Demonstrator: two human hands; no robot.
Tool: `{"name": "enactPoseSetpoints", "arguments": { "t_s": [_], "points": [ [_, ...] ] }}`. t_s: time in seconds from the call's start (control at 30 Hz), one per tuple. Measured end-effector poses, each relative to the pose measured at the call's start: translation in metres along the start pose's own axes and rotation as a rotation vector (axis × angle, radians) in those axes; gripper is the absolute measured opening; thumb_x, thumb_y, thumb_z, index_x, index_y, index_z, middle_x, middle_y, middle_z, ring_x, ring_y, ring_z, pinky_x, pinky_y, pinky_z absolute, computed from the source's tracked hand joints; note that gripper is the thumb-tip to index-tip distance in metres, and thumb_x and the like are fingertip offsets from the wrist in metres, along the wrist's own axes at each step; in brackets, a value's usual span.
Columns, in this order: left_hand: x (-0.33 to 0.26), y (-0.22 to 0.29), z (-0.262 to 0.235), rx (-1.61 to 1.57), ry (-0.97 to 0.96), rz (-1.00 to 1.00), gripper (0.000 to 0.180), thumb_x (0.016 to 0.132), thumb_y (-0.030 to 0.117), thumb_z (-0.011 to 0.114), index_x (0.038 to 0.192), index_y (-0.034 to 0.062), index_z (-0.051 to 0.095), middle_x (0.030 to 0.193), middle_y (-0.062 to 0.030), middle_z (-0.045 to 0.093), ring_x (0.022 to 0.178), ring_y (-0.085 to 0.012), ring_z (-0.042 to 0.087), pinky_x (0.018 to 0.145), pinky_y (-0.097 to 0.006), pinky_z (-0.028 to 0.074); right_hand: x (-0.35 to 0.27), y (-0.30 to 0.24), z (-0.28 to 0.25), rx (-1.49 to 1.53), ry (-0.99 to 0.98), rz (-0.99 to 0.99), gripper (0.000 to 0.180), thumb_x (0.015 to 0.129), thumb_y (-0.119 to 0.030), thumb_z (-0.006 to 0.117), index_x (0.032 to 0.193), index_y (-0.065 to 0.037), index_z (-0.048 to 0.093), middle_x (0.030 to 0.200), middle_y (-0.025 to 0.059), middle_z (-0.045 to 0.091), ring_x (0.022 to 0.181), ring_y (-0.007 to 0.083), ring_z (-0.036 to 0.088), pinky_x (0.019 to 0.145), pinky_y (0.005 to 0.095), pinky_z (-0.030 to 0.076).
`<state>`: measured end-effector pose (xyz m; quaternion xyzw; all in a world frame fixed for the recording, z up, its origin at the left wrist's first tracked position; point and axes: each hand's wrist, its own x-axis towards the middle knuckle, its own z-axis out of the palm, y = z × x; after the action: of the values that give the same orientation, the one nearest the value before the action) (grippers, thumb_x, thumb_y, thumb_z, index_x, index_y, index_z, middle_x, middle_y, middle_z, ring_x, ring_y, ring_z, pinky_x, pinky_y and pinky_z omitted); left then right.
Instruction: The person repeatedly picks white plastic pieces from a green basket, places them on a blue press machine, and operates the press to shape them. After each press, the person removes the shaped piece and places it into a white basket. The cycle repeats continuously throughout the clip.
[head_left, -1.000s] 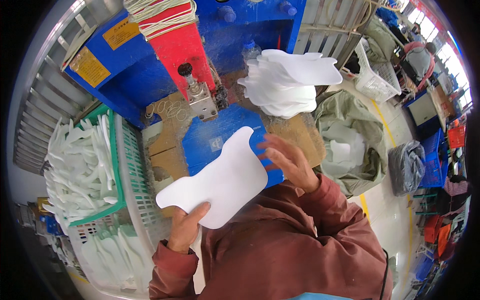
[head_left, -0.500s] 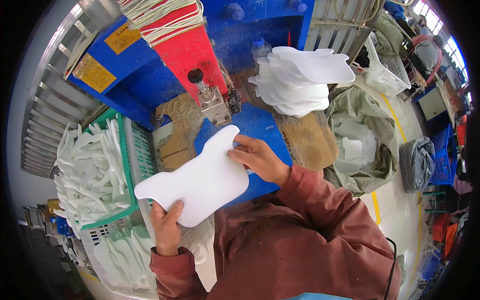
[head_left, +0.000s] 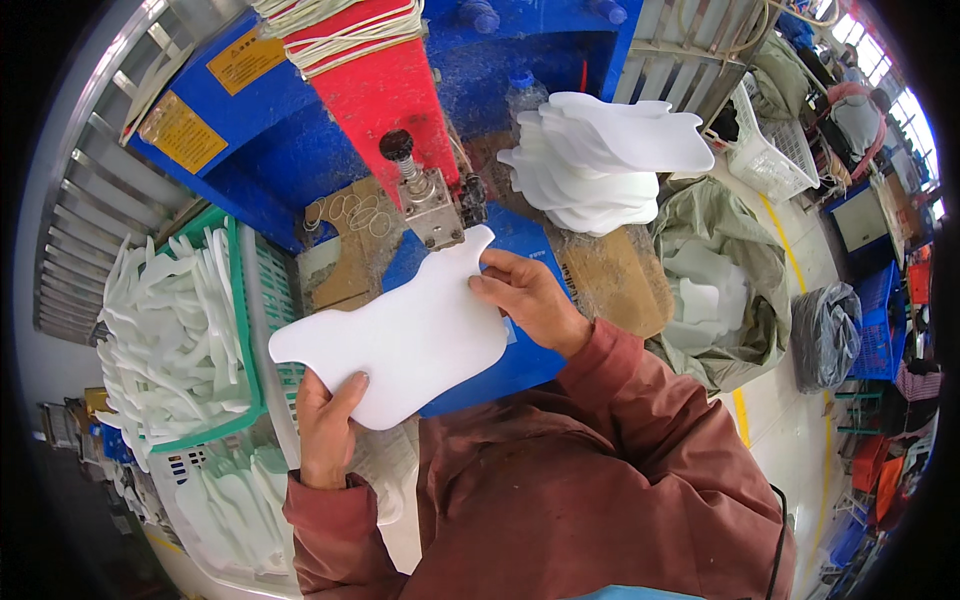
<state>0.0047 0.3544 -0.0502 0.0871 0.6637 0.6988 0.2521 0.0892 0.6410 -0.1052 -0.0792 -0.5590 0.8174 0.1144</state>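
Fingers of the left hand pinch the near edge of a white foam sheet; the right hand grasps its right edge. It sits over the blue desk, its far tip apparently at the metal machine head. Left stands a green basket of white pieces.

A flat foam sheet is held between the left hand, at its near edge, and the right hand, at its far right edge. Just beyond the sheet's far end a metal machine head is set. A basket filled with cut pieces is placed left of the left hand. A stack of cut sheets is piled beyond the right hand, and an open sack is found to its right.
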Motion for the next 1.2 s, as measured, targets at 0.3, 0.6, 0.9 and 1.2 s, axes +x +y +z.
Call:
{"name": "enactPoseSetpoints", "arguments": {
  "t_s": [0.3,0.6,0.9,1.2],
  "points": [
    [0.03,0.002,0.021,0.04,-0.167,-0.051,0.057,0.101,0.003,0.063,0.155,-0.0038,0.045,0.144,-0.0132,0.062,0.131,-0.0221,0.06,0.111,-0.039,0.048,0.004,-0.004,-0.035,0.046,0.089,-0.019,0.034,0.107,-0.011,0.065,0.137,0.005,0.064,0.106,0.0023,0.071,0.094,0.0069,0.064,0.081,0.0245,0.053],
    [0.056,0.004,0.051,0.055,-0.251,-0.07,0.04,0.101,0.006,0.068,0.139,-0.0022,0.059,0.121,-0.0064,0.07,0.1,-0.0105,0.065,0.085,-0.028,0.054,0.001,-0.024,-0.06,-0.018,0.201,-0.059,0.038,0.108,-0.011,0.064,0.141,0.008,0.061,0.114,0.0069,0.073,0.099,0.0101,0.067,0.087,0.026,0.056],
    [0.087,0.006,0.045,0.028,-0.244,-0.042,0.04,0.103,0.007,0.063,0.143,0.0013,0.059,0.118,-0.0052,0.073,0.097,-0.0092,0.069,0.078,-0.025,0.055,0.027,-0.04,-0.061,-0.109,0.195,-0.127,0.034,0.107,-0.015,0.065,0.133,0.007,0.064,0.105,0.0019,0.07,0.088,0.0057,0.06,0.075,0.0242,0.05],
    [0.075,-0.005,0.029,-0.04,-0.177,-0.026,0.042,0.104,0.006,0.061,0.146,-0.0002,0.056,0.124,-0.0112,0.073,0.105,-0.0167,0.075,0.086,-0.033,0.065,0.028,-0.021,-0.054,-0.059,0.194,-0.033,0.036,0.107,-0.016,0.067,0.133,0.008,0.065,0.103,0.0008,0.07,0.082,0.0053,0.058,0.07,0.0234,0.048]
  ]
}}
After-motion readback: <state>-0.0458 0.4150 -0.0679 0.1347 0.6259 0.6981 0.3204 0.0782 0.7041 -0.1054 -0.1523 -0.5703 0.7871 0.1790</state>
